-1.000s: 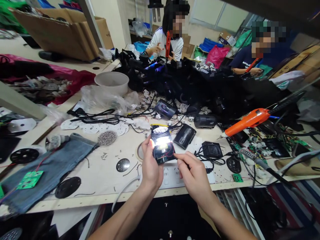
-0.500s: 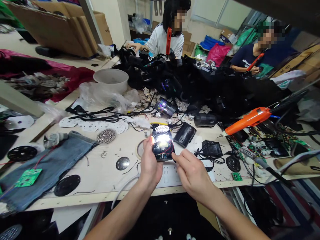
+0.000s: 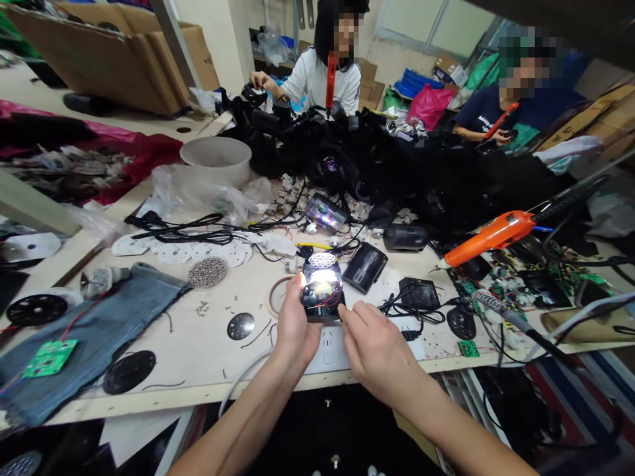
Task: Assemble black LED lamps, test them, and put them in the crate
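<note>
Head view: left hand (image 3: 296, 318) clamped around the lit black device (image 3: 322, 291), palm turned up, above the power strip (image 3: 330, 347); right hand (image 3: 370, 340), fingers bunched together, reaches in from the strip's right to the device's lower corner.

That small black device (image 3: 321, 305) lies open, red and dark wires showing, a white glare across its middle and a perforated grille beyond. It's near the white power strip's (image 3: 328, 357) far edge.

Device (image 3: 321, 309) middle lost in glare; cardboard box (image 3: 99, 63) cropped above.
</note>
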A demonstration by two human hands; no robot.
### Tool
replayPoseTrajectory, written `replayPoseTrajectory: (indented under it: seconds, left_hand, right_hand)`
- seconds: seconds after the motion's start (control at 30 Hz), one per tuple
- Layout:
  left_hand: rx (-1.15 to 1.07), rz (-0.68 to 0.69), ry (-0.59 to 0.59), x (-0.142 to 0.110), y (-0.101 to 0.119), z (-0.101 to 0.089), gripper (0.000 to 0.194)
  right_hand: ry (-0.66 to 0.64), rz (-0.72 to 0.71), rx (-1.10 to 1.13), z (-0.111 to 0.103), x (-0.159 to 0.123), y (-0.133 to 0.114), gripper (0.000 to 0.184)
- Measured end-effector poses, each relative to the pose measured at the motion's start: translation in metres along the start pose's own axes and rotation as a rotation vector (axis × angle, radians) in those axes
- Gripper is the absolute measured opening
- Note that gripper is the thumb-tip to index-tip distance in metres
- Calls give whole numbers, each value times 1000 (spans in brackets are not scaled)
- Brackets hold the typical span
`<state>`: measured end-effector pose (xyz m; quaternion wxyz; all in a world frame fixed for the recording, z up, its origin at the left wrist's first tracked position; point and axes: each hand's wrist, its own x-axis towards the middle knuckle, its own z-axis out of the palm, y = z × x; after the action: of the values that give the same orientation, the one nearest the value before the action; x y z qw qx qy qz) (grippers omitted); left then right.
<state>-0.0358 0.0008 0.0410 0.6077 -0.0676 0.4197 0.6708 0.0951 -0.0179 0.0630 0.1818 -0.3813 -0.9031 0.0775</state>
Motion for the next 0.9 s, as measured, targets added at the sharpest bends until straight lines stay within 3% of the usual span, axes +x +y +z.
replayPoseTrajectory:
  seconds: [0.23, 0.33, 0.43, 0.57, 0.63, 0.73, 0.8, 0.9]
  left_hand:
    - [-18, -14, -14, 1, 0, -3, 15]
    - [-7, -11, -26, 2, 0, -5, 13]
    - [-9, -3, -41, 2, 0, -6, 14]
    - [-30, 6, -40, 1, 1, -5, 13]
    - [-25, 10, -29, 0, 2, -5, 12]
    - [-12, 12, -16, 0, 2, -3, 11]
    - [-15, 20, -7, 0, 2, -1, 12]
    - [-5, 32, 20, 0, 0, 2, 15]
  right_hand:
    - [-19, 63, 216, -14, 4, 11, 26]
    - [83, 109, 208, -18, 11, 37, 26]
    - [146, 272, 31, -9, 22, 75, 24]
    - [32, 429, -25, 5, 35, 106, 55]
    - [85, 380, 29, 3, 36, 100, 43]
    - [192, 230, 194, -8, 27, 68, 13]
    - [164, 143, 308, -12, 15, 43, 15]
    - [115, 127, 314, -6, -2, 14, 34]
